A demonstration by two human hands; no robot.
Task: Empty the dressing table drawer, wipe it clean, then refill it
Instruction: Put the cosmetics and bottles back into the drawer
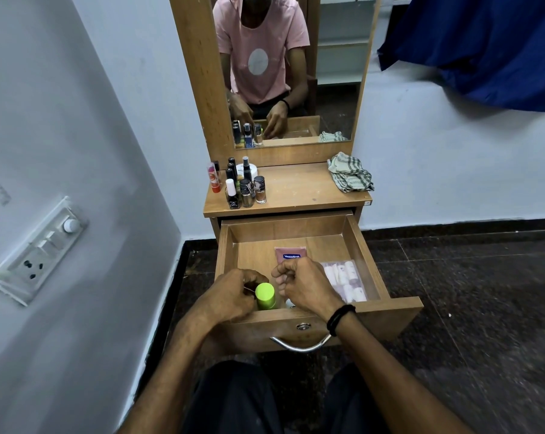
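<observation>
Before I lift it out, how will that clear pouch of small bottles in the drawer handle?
The pouch looks like soft clear plastic lying flat, so it will probably sag when lifted. The loose little bottles inside would likely shift and bunch at one end. Its glossy film may be slippery, so pinching an edge seems safer than scooping it.

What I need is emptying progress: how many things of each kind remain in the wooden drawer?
Pink Vaseline tube: 1
Clear plastic pouch of small white bottles: 1
Lime-green capped bottle, in the left hand: 1
Total: 3 visible; the right hand may hide more.
</observation>
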